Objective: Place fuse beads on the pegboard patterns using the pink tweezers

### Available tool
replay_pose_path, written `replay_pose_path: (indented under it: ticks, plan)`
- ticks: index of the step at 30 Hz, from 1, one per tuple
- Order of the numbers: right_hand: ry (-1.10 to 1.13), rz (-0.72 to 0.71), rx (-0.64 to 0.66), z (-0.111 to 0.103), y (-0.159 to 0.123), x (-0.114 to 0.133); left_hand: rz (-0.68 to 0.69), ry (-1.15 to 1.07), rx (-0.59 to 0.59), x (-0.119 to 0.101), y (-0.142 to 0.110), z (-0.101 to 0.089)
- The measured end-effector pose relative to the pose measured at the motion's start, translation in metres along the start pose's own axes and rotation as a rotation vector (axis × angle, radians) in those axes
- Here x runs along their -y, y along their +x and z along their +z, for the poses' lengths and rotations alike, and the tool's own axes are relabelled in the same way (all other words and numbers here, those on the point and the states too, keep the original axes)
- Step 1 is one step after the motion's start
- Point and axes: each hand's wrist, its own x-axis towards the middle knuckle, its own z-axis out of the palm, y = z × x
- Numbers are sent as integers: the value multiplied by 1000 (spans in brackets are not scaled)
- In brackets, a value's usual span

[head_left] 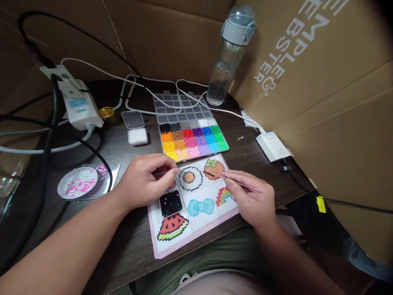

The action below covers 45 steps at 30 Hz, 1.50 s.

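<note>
- Pinching tweezers [244, 183], the right hand [254, 198] hovers at the right edge of the sheet [162, 246] in the head view, the tips over its persimmon [211, 169].
- The left hand [149, 178] curls over the sheet's far left corner, thumb and forefinger close together; whether it grips anything cannot be told.
- The box [171, 203] stands on the sheet's left side, its black beads still loose, some pink among them.
- Left of the sheet, the dish [69, 176] holds loose pink beads; beyond the sheet, the case [193, 139] looks well stocked.
- How much is done stays unclear: laid beads and print look alike on the sheet.
</note>
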Motion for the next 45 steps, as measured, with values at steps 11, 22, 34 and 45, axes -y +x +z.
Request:
replay_pose_path:
  ticks: [11, 22, 34, 45]
  plan:
    - [33, 73, -4, -2, -5, -2, -7, -7, -18, -3, 2, 1]
    - [-209, -405, -145, -2, -34, 7, 68, -19, -69, 0, -2, 6]
    - [76, -238, 240, 35, -35, 42, 132, -8, -83, 3, -6, 7]
    - [108, -234, 365, 33, -32, 40, 143, -9, -93, 5, -6, 10]
